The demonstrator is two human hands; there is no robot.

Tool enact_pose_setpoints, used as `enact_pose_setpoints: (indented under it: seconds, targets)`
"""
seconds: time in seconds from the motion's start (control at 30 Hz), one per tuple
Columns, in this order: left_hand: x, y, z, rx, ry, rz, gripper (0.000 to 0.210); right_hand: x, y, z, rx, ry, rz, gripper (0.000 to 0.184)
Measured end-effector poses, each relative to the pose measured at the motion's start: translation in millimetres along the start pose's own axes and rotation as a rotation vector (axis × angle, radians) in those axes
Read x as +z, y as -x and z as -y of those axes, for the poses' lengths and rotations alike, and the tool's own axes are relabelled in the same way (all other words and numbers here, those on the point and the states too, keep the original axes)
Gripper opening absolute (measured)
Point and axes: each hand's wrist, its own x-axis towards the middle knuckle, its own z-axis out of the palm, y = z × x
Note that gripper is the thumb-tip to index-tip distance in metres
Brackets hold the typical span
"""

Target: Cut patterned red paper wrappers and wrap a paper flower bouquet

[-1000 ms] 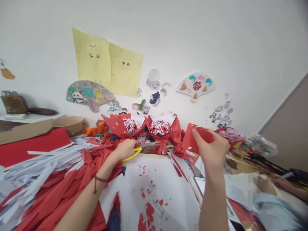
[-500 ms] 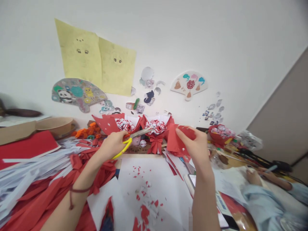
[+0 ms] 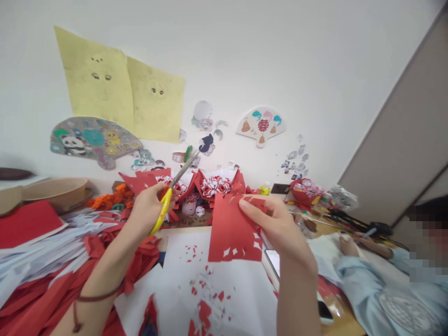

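Yellow-handled scissors (image 3: 165, 211) are gripped in my left hand (image 3: 149, 210), their blades pressed together and pointing up and away to the right. My right hand (image 3: 271, 224) pinches a red sheet of paper (image 3: 229, 228) by its upper right part. Small diamond-shaped cutouts show along the sheet's lower edge, with more notches near its top. Below both hands lies white paper (image 3: 175, 284), strewn with red scraps (image 3: 205, 312). Blades and sheet are apart.
Red strips (image 3: 66, 284) and white strips (image 3: 38, 252) heap up at left. Paper bouquets (image 3: 217, 185) stand against the wall. At right are a phone (image 3: 273, 261) and another person's sleeve (image 3: 378, 275). A round container (image 3: 58, 189) sits far left.
The red sheet has swung down and flattened toward me, away from the bouquets. The scissors have tilted more upright. My view has turned slightly right.
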Motion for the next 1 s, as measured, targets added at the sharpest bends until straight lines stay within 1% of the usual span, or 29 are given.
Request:
enact_pose_setpoints:
  seconds: [0.1,0.17,0.2,0.37,0.43,0.5,0.57,0.63,0.73,0.8,0.87,1.0]
  targets:
    - [-3.9,2,-4,-0.015,0.119,0.042,0.034,-5,1,3,-0.031,0.131,0.05,0.036]
    - [-4.3,4,-6,-0.023,0.111,0.055,0.036,-10,-1,-8,-0.032,0.213,0.089,0.038]
    - [-3.2,5,-7,-0.03,0.118,0.051,0.038,-13,-2,-15,-0.022,0.231,0.087,0.039]
    - [12.1,6,-7,-0.059,0.218,-0.053,0.043,-20,0,-60,0.022,0.224,-0.045,0.04]
    - [18.1,5,-7,-0.044,0.209,-0.074,0.043,-18,2,-73,0.029,0.241,-0.062,0.041]
    - [22.2,6,-10,-0.047,0.254,-0.06,0.043,-15,1,-80,0.042,0.27,-0.043,0.043]
    - [24.9,10,-17,-0.077,0.297,-0.001,0.045,-10,-4,-82,0.031,0.304,-0.015,0.045]
    - [27.5,15,-26,-0.096,0.27,0.077,0.045,-5,-13,-79,-0.001,0.333,0.01,0.043]
    - [32.7,21,-36,-0.055,0.222,0.155,0.041,0,-31,-70,-0.04,0.368,0.071,0.037]
    - [36.2,21,-36,-0.03,0.222,0.171,0.039,3,-42,-63,-0.065,0.391,0.131,0.032]
    - [38.5,20,-33,-0.018,0.242,0.189,0.037,6,-51,-57,-0.102,0.414,0.165,0.029]
    - [37.5,17,-30,-0.005,0.309,0.241,0.036,10,-59,-55,-0.164,0.431,0.147,0.028]
